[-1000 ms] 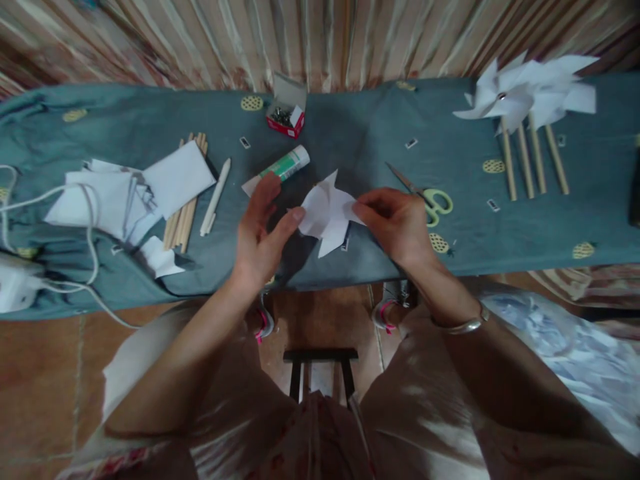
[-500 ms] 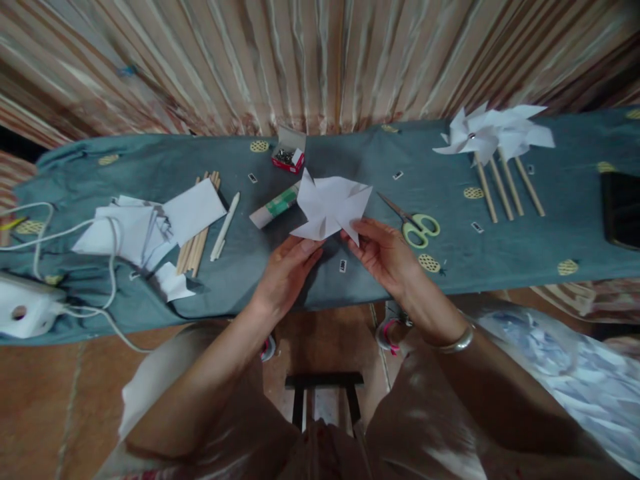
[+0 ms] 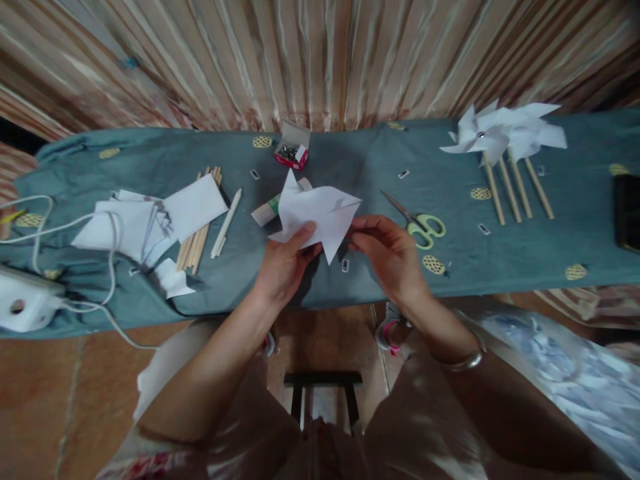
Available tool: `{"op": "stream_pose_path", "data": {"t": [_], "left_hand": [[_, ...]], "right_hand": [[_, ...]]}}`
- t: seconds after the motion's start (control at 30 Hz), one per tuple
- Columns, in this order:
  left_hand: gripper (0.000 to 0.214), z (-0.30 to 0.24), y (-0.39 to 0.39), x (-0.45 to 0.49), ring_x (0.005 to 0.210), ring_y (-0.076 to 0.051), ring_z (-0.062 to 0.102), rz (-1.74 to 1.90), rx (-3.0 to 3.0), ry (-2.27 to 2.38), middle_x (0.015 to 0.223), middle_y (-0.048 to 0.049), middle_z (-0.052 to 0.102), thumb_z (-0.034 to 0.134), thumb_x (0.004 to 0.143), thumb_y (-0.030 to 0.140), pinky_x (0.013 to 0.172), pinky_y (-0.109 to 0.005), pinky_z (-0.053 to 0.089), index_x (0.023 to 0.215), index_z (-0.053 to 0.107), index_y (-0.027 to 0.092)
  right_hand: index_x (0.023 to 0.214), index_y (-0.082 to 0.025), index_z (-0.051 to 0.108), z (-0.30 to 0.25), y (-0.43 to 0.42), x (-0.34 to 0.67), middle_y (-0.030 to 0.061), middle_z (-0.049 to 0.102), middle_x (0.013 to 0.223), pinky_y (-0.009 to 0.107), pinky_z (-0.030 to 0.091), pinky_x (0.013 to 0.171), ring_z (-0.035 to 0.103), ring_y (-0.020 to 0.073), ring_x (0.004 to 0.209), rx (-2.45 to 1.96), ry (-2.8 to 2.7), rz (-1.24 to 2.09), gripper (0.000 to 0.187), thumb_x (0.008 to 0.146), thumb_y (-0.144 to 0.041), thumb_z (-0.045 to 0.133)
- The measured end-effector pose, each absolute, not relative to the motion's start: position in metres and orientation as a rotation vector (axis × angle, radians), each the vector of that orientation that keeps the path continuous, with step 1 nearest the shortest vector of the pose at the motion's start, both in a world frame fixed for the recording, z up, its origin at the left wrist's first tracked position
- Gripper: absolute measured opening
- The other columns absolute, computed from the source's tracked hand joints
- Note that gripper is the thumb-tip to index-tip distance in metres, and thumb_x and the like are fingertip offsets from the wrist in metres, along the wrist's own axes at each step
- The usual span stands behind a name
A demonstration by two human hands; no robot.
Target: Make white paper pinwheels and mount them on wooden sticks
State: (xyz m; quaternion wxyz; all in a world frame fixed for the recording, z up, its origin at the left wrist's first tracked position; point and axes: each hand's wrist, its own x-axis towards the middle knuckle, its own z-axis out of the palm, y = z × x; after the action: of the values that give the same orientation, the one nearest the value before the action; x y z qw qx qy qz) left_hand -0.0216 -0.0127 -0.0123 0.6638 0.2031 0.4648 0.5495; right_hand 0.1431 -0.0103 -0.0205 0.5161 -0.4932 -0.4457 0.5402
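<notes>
A white paper pinwheel [image 3: 325, 207], cut and folded into pointed blades, is held over the table in my left hand [image 3: 287, 263]. The left thumb lies on top of the paper and the fingers are beneath it. My right hand [image 3: 387, 253] is at the pinwheel's right edge, thumb and fingertips drawn together; whether they grip the paper is hidden. Partly covered behind the pinwheel lies a green and white tube [image 3: 267, 210]. Right of my right hand are scissors [image 3: 425, 227] with light green handles.
An open red box [image 3: 291, 153] of small metal pieces stands at the back. On the left lie paper sheets [image 3: 125, 230], wooden sticks [image 3: 200, 247], a white pen [image 3: 227, 223] and a white corded box [image 3: 25, 303]. Finished pinwheels [image 3: 505, 133] on sticks lie right, near a dark object [image 3: 627, 210].
The pinwheel has shifted slightly left and turned, and my left thumb now lies further over it. My right hand has moved from gripping a lower blade to the right edge.
</notes>
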Motion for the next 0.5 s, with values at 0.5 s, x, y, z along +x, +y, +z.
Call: {"op": "stream_pose_path", "data": {"t": [0.5], "left_hand": [[0.025, -0.008, -0.014, -0.023, 0.083, -0.024, 0.072, 1.081, 0.598, 1.107, 0.085, -0.003, 0.076, 0.085, 0.061, 0.027, 0.072, -0.035, 0.059, 0.082, 0.074, 0.02]], "right_hand": [[0.104, -0.035, 0.073, 0.005, -0.021, 0.181, -0.0039, 0.046, 0.155, 0.051, 0.042, 0.116, 0.04, 0.0252, 0.147, -1.118, -1.808, 0.818, 0.029, 0.086, -0.014, 0.067]]}}
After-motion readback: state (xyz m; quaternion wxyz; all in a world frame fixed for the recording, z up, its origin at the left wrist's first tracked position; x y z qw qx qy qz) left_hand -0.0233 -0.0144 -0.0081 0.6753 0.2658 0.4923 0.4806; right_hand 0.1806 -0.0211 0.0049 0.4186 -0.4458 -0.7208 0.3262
